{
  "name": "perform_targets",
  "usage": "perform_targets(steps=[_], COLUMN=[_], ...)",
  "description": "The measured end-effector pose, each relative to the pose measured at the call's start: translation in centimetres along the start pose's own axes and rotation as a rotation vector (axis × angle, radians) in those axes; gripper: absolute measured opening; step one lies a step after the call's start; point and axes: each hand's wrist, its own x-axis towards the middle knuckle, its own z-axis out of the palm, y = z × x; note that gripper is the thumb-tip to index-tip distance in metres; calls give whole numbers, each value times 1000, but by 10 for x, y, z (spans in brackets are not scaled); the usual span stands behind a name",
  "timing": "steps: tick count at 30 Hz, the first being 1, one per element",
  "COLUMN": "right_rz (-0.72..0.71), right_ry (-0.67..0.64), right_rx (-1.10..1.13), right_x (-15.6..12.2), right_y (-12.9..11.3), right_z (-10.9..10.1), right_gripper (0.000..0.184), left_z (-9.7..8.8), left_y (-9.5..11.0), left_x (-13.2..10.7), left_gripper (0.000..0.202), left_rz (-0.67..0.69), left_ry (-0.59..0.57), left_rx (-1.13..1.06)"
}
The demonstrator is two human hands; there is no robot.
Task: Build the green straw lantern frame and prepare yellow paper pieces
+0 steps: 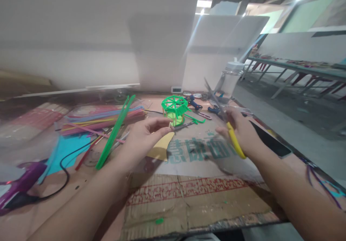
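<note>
My left hand (147, 131) is closed in a pinch at the middle, with a small pale piece (171, 125) between thumb and fingertips. What kind of piece it is does not show. In my right hand (239, 125) is a pair of scissors with a yellow handle (235, 142), blades pointing up and away, blurred by motion. Just beyond my left fingertips stands a small green model (174, 106) with a spoked round top on thin posts. Under my left hand lies a tan paper piece (162, 147).
Green strips (115, 134) and a bundle of coloured strips (105, 120) lie at left, near a purple glue gun (23, 183). A clear bottle (228, 80) stands at the back right, a phone (270, 140) beside my right wrist. Printed cardboard (200, 205) covers the front.
</note>
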Motion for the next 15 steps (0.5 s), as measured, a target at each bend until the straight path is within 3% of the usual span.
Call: perform_targets(steps=[3,7,15], right_rz=[-149,-308,-323], right_ry=[-99,-214,-269], right_rx=[23,25,15], right_x=[-13,-21,-22], right_y=[-29,-44,-48], right_z=[6,18,23], right_gripper=[45,44,38], left_z=[1,-2,-2], left_y=[1,-3,-3], left_x=[-4,-4,-4], left_gripper=[23,13,17], left_rz=[-1,150,228], left_ry=[33,8,-27], left_rx=[86,190,298])
